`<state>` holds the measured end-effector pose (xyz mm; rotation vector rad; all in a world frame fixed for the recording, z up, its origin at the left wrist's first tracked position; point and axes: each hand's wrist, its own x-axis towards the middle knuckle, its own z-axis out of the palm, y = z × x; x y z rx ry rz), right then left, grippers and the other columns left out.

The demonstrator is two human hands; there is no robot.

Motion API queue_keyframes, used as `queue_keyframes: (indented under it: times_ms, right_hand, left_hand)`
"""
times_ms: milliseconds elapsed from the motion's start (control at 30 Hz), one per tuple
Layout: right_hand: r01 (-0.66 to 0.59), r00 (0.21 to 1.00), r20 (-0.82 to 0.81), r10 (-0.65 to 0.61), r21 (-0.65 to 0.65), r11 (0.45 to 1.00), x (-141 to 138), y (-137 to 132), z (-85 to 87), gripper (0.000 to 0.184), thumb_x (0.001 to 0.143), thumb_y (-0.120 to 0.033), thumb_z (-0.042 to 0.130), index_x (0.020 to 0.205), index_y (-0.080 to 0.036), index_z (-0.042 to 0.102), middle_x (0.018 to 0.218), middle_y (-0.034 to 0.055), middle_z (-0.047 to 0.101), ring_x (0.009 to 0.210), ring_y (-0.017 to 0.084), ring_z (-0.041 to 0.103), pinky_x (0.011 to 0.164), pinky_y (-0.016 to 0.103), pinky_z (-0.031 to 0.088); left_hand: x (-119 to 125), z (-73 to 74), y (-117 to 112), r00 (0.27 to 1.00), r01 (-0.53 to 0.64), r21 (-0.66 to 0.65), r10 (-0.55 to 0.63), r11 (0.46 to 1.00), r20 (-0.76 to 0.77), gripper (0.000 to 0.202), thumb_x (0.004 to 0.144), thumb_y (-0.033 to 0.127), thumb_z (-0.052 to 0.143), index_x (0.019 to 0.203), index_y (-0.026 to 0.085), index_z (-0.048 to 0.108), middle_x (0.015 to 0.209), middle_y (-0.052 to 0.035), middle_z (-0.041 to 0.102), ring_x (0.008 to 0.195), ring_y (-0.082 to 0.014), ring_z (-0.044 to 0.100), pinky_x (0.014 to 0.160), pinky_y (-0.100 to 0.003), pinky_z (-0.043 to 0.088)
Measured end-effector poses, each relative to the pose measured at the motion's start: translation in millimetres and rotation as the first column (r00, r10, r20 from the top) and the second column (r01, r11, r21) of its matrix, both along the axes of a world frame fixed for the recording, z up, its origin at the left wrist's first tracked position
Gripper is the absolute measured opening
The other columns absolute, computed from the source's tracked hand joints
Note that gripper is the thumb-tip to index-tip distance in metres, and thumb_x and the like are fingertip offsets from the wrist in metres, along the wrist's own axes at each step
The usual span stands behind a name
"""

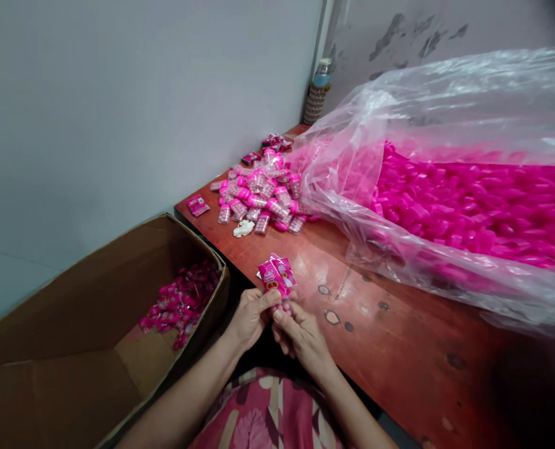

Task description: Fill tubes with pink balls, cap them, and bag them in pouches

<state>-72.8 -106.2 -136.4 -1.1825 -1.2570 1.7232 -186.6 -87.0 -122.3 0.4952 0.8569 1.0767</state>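
At the table's near edge, my left hand [252,318] pinches a pink printed sleeve [272,277] between thumb and fingers. Close against it, my right hand [303,337] has its thumb and fingers closed on a small clear bottle [283,307] of pink balls, whose lower end shows below the sleeve. How far the bottle sits inside the sleeve I cannot tell. Just behind lie more printed sleeves [285,269], partly covered by the held one. Farther back is a heap of small clear bottles [259,190] with pink caps and pale pink balls inside.
A cardboard box [95,268] with a pile of pink packs [184,302] stands left of the wooden table [324,262]. A large clear plastic bag [352,125] of bright pink plastic pieces [446,206] fills the right. A crumpled white scrap [244,229] and a wicker-covered holder [315,103] are also there.
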Motion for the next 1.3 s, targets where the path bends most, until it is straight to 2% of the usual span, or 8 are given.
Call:
queue_keyframes:
  times_ms: [100,333,600,733,833,967,1100,1300]
  right_hand:
    - [0.006,1.0,0.024,-0.005,-0.012,1.0,-1,0,2.4,0.032,0.08,-0.048,0.043,0.068,-0.018,0.043,0.049,-0.0052,0.047,0.032,0.005,0.036,0.032,0.016,0.027]
    - [0.089,0.907,0.366,-0.207,0.314,0.945,-1,7,8.0,0.021,0.078,-0.037,0.049,0.068,-0.019,0.052,0.053,-0.0021,0.05,0.045,0.009,0.046,0.043,0.018,0.032]
    - [-0.049,0.99,-0.137,0.04,-0.064,0.997,5,-6,5.3,0.033,0.08,-0.048,0.044,0.066,-0.018,0.044,0.045,-0.0061,0.045,0.029,0.004,0.032,0.028,0.016,0.022]
    - [-0.011,0.995,0.099,-0.005,0.161,0.987,8,-15,10.7,0.028,0.08,-0.043,0.046,0.069,-0.017,0.049,0.049,-0.0046,0.048,0.037,0.007,0.041,0.036,0.016,0.03]
    - [-0.016,0.925,0.352,-0.144,0.414,0.91,9,-23,11.5,0.025,0.081,-0.038,0.045,0.072,-0.017,0.054,0.055,-0.0015,0.054,0.047,0.01,0.05,0.045,0.018,0.034]
    - [-0.113,0.716,0.568,-0.407,0.669,0.735,8,-40,7.1,0.029,0.085,-0.036,0.038,0.08,-0.015,0.058,0.059,0.0025,0.062,0.046,0.013,0.055,0.043,0.021,0.027]
    - [-0.254,0.516,0.601,-0.61,0.788,0.562,6,-59,7.7,0.027,0.086,-0.034,0.038,0.086,-0.02,0.061,0.054,0.0001,0.062,0.042,0.012,0.054,0.041,0.024,0.018]
    - [-0.328,0.371,0.542,-0.754,0.836,0.44,1,-77,15.6,0.025,0.086,-0.033,0.04,0.091,-0.022,0.062,0.053,0.0,0.061,0.041,0.01,0.051,0.042,0.024,0.017]
  left_hand:
    - [-3,1.0,-1,0.999,0.013,-0.009,-0.014,1.0,-0.045,0.022,0.068,0.027,0.065,0.068,0.005,0.065,0.062,-0.0082,0.063,0.049,-0.0113,0.054,0.044,-0.021,0.041]
    - [6,0.8,4,0.979,-0.13,0.011,0.13,0.991,-0.155,0.019,0.062,0.025,0.07,0.063,0.008,0.064,0.056,-0.0038,0.061,0.053,-0.011,0.056,0.056,-0.023,0.046]
    - [14,5.6,-20,0.979,-0.103,0.032,0.107,0.994,-0.174,0.024,0.071,0.031,0.061,0.072,0.007,0.064,0.062,-0.0057,0.062,0.048,-0.0105,0.053,0.044,-0.021,0.041]
    - [15,8.3,-34,0.989,-0.09,0.033,0.093,0.995,-0.117,0.028,0.075,0.032,0.057,0.085,0.006,0.063,0.07,-0.0084,0.063,0.047,-0.01,0.052,0.043,-0.021,0.041]
    - [16,8.2,-46,0.964,-0.203,0.11,0.219,0.973,-0.15,0.028,0.078,0.033,0.053,0.094,0.01,0.059,0.084,-0.0092,0.063,0.064,-0.0134,0.058,0.056,-0.023,0.046]
    - [11,11.1,-66,0.719,-0.346,0.456,0.544,0.82,-0.433,0.039,0.07,0.029,0.063,0.106,0.021,0.05,0.096,-0.0045,0.058,0.086,-0.0151,0.057,0.074,-0.027,0.046]
    - [2,19.8,-85,0.34,0.051,0.717,0.663,0.695,-0.667,0.017,0.069,0.026,0.065,0.085,0.019,0.061,0.08,-0.0029,0.06,0.078,-0.015,0.057,0.076,-0.028,0.046]
    - [-6,22.8,-101,0.252,0.25,0.785,0.745,0.566,-0.617,0.016,0.08,0.018,0.051,0.088,0.02,0.064,0.081,-0.0038,0.065,0.074,-0.0141,0.059,0.072,-0.026,0.047]
